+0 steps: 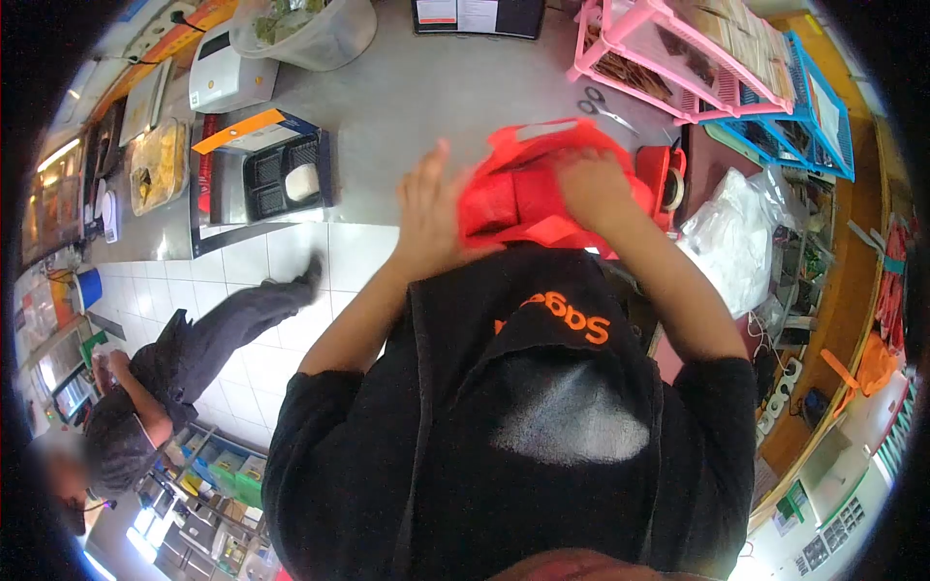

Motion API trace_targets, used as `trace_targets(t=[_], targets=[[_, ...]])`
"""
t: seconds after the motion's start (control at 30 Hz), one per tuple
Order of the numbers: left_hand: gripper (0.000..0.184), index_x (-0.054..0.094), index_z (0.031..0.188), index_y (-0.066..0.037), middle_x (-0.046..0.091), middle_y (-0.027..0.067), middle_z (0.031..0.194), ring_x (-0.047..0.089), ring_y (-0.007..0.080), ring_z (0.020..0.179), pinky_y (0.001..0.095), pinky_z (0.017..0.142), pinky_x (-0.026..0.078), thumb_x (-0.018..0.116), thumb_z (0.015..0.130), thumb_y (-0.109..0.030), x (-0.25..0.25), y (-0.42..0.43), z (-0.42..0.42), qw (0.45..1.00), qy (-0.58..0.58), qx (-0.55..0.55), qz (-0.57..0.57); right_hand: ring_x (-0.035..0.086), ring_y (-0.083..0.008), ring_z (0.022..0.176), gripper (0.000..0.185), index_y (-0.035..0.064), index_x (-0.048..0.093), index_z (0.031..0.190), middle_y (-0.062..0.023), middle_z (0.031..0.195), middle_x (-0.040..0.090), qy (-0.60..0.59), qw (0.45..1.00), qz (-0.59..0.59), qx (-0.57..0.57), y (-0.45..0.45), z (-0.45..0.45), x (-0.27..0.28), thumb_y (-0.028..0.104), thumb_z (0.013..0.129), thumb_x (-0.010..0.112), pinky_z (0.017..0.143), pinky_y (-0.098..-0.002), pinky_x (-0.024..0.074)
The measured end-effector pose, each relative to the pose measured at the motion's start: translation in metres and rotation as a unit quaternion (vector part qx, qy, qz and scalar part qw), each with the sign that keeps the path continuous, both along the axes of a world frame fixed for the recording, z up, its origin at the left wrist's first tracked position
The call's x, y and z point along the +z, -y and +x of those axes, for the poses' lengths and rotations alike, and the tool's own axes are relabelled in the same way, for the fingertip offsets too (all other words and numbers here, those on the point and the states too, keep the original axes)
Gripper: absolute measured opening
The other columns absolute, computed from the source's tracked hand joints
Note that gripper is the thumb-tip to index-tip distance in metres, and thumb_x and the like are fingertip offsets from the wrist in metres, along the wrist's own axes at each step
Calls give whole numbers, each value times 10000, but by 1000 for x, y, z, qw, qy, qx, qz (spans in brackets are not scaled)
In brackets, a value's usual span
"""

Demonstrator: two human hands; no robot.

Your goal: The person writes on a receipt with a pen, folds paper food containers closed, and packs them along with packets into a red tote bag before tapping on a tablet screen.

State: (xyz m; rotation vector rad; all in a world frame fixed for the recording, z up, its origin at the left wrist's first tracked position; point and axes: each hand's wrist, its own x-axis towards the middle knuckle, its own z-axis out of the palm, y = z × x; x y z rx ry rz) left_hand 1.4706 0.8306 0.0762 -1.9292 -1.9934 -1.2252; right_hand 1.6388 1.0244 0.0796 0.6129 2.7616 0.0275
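- At the mouth of the red bag [536, 194], the right hand [595, 189] reaches in, its fingers mostly hidden; I cannot tell whether they grip anything.
- Beside the bag's left edge, the left hand [431, 208] is spread, thumb and fingers apart; blur hides whether it touches the bag.
- The bag itself is at the near edge of the surface [407, 87], right in front of the person, mouth wide.
- Its thin, creased sides look soft and light, likely to fold inward under a push and hardly fragile; its load cannot be judged.
- The handle [581, 123] on the bag's far rim seems a sound hold, with the near rim steadied; the matte, cloth-like material should slip little.
- Just right of the bag is a red tape dispenser [666, 179]; beyond the bag lie scissors [610, 113].
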Motion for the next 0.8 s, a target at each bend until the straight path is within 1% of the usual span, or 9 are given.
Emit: trace_targets(t=[0.07, 0.2, 0.27, 0.4, 0.5, 0.6, 0.67, 0.7, 0.8], targets=[[1210, 243, 1479, -14, 405, 224, 1444, 424, 356, 1303, 529, 1028, 296, 901, 553, -430, -3, -4, -2, 990, 91, 27, -108, 666, -291, 958, 286, 91, 672, 1080, -157, 983, 701, 178, 982, -60, -27, 2, 2, 66, 223, 926, 470, 900, -486, 431], [1314, 107, 1496, 51, 457, 183, 1407, 432, 369, 1292, 512, 1052, 290, 918, 553, -374, -13, -9, -1, 968, 167, -12, -189, 679, -306, 862, 269, 92, 671, 1050, -150, 846, 699, 98, 984, -146, 38, -3, 37, 140, 278, 901, 545, 890, -499, 423], [1249, 178, 1494, 39, 530, 146, 1338, 461, 342, 1271, 488, 1064, 292, 918, 565, -347, -14, -11, -3, 952, 198, -62, -226, 638, -326, 812, 438, 64, 650, 1118, -154, 797, 660, 59, 961, -257, 78, -9, 50, 163, 330, 773, 692, 874, -451, 413], [1185, 248, 1477, 54, 582, 128, 1269, 492, 324, 1240, 478, 1079, 279, 875, 609, -453, -5, -16, -1, 941, 129, -105, -294, 630, -304, 799, 361, 71, 664, 1054, -119, 793, 646, 69, 970, -221, 75, -10, 75, 165, 234, 735, 715, 898, -442, 419], [1117, 323, 1471, 17, 571, 154, 1305, 508, 331, 1230, 470, 1068, 311, 801, 649, -569, -2, -38, -5, 949, 187, -34, -251, 643, -205, 905, 148, 114, 636, 880, -70, 893, 675, -109, 976, -67, 174, 1, 83, 168, 201, 762, 654, 921, -446, 451], [1070, 352, 1471, -34, 539, 180, 1365, 539, 360, 1196, 466, 1045, 359, 734, 676, -640, 6, -85, -8, 868, 302, 121, -376, 621, -150, 920, 101, 139, 624, 829, -7, 873, 642, -229, 943, -14, 242, 5, 83, 161, 181, 737, 633, 961, -448, 448], [760, 482, 1342, 41, 625, 207, 1200, 600, 289, 1125, 387, 974, 458, 768, 769, -366, -24, -113, -13, 811, 386, 83, -433, 611, -132, 918, 99, 150, 614, 793, 21, 851, 620, -407, 861, 26, 305, -1, 78, 135, 184, 703, 635, 983, -445, 445], [760, 482, 1342, 41, 625, 207, 1200, 600, 289, 1125, 387, 974, 458, 768, 769, -366, -13, -120, -9, 814, 383, 101, -425, 611, -133, 929, 115, 161, 624, 793, 34, 851, 617, -448, 833, 35, 323, -5, 76, 128, 191, 695, 675, 978, -434, 449], [557, 569, 1236, 29, 671, 161, 1065, 628, 242, 1013, 353, 913, 479, 732, 747, -181, 25, -128, 3, 833, 256, -30, -490, 615, -149, 921, 147, 173, 631, 799, 39, 885, 635, -543, 775, 35, 321, -16, 72, 106, 212, 687, 719, 959, -430, 452]])
